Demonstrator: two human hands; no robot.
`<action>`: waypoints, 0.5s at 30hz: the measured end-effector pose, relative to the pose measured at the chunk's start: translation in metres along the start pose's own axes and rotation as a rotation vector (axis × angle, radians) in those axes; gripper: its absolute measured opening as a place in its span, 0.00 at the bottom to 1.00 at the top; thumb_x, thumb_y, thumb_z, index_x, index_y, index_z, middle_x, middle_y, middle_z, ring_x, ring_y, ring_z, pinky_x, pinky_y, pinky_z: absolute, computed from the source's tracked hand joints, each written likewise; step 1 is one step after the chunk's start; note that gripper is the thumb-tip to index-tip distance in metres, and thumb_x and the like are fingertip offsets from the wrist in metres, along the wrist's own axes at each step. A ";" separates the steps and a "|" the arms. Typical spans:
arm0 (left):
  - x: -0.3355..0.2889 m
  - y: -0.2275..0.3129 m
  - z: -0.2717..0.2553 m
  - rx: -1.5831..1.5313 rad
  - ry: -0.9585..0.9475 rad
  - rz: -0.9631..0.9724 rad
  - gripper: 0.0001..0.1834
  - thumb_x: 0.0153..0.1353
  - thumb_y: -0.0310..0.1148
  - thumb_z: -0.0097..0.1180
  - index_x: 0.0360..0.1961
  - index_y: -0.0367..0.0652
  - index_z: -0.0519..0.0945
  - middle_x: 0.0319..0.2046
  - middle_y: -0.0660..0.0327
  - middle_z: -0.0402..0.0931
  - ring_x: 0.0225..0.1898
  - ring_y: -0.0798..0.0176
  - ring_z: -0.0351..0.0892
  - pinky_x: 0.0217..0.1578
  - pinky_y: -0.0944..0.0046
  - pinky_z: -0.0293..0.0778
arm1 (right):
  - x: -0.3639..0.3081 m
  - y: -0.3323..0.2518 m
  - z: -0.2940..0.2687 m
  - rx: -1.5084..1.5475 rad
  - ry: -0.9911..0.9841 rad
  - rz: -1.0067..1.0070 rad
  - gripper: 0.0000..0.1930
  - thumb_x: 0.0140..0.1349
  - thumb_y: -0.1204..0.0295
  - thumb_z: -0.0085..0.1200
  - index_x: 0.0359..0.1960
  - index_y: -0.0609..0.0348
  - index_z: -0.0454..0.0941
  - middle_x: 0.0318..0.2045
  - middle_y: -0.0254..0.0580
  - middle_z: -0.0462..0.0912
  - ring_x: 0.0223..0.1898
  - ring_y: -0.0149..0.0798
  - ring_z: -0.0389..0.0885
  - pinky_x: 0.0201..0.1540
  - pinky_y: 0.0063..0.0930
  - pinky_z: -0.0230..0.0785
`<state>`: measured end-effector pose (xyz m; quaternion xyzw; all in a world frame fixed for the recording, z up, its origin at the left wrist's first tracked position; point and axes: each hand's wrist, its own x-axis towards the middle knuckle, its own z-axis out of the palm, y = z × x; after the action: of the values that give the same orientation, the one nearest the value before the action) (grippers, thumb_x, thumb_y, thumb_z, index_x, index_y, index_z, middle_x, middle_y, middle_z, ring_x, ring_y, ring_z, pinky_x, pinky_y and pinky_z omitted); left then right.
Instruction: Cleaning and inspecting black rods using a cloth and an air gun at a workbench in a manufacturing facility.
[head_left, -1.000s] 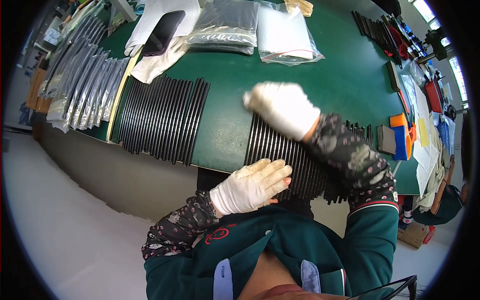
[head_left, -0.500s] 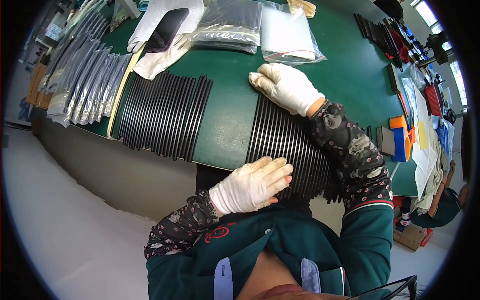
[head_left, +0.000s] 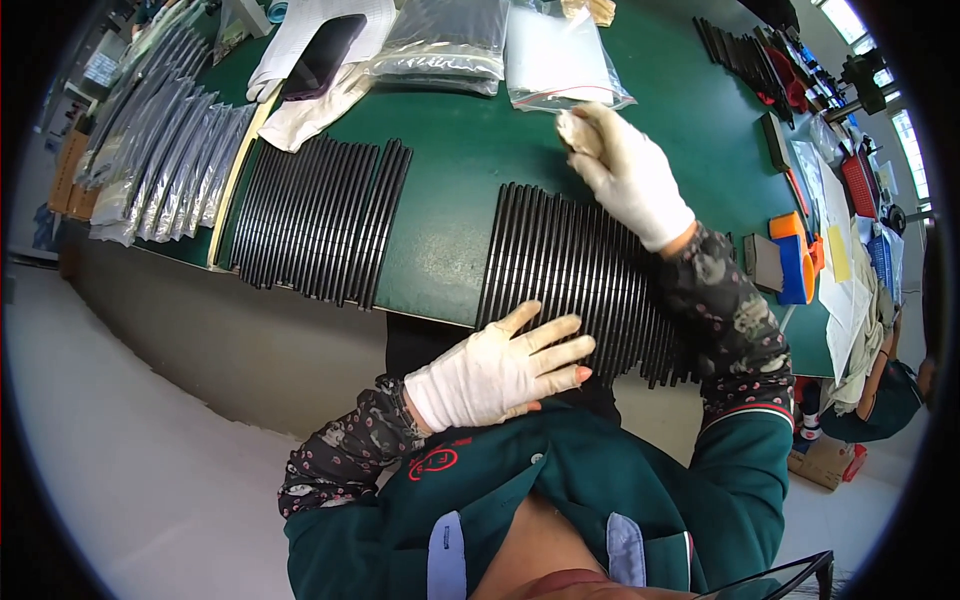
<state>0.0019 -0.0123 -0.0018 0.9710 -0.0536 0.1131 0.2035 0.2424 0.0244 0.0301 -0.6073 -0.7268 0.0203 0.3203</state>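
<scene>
My left hand (head_left: 490, 370), in a white glove with bare fingertips, lies with fingers spread over the near ends of a row of thin black rods (head_left: 545, 245). The rods lie side by side on the green table, their near ends reaching past its edge. Above their far ends is my right hand (head_left: 635, 180), gloved too, its fingers closed round a small whitish wad of cloth (head_left: 580, 136). My right forearm hides the right part of the row. To the left lies a second row of black rods (head_left: 310, 220), touched by neither hand.
Bagged bundles (head_left: 165, 165) line the left side behind a pale strip (head_left: 232, 185). A phone (head_left: 325, 55), a loose glove (head_left: 310, 110) and plastic bags (head_left: 440, 45) lie at the back. On the right are a tape dispenser (head_left: 795, 270), a grey block (head_left: 763, 262) and another person (head_left: 885, 400).
My right hand has lifted off the rods' far ends and moved right with the wad. My left hand's fingers have spread wider. The view has shifted slightly.
</scene>
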 end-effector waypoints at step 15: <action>-0.015 -0.002 0.018 0.032 0.154 -0.015 0.27 0.49 0.33 0.61 0.53 0.43 0.74 0.58 0.56 0.70 0.61 0.54 0.68 0.60 0.52 0.66 | -0.026 -0.035 0.021 0.205 -0.468 -0.414 0.05 0.62 0.69 0.54 0.34 0.55 0.76 0.28 0.39 0.82 0.27 0.42 0.82 0.29 0.31 0.76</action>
<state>-0.0090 -0.0171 -0.0219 0.9630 -0.0290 0.1866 0.1923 0.2029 -0.0006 0.0166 -0.3901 -0.8829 0.1667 0.2014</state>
